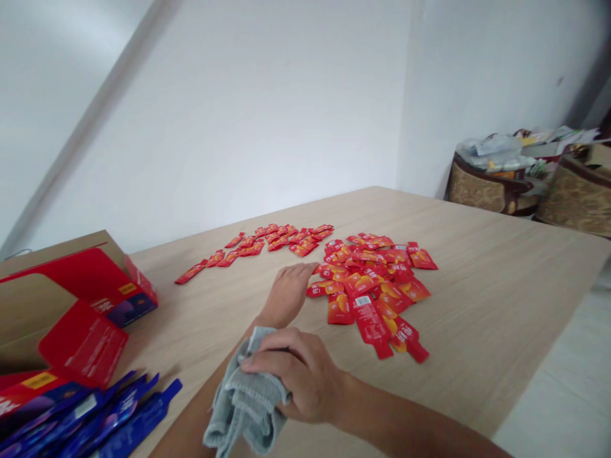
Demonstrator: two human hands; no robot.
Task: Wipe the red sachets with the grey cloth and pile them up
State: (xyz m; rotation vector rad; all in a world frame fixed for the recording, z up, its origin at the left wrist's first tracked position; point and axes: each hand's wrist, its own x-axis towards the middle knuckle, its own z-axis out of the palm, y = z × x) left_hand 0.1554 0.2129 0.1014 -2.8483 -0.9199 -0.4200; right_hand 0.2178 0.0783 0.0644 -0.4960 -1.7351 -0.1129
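Gray cloth (255,388) bunches at lower center, clasped in the right grip (312,378); left grip (290,291), fingers extended, adjoins red sachets (363,281).

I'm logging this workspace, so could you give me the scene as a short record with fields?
Left hand: at the edge of the red packet pile, contact unclear
Right hand: gripping a grey cloth
Farther back: more red packets, loosely spread
Left side: open red box
Lower left: blue packets
Surface: pale wood-look table
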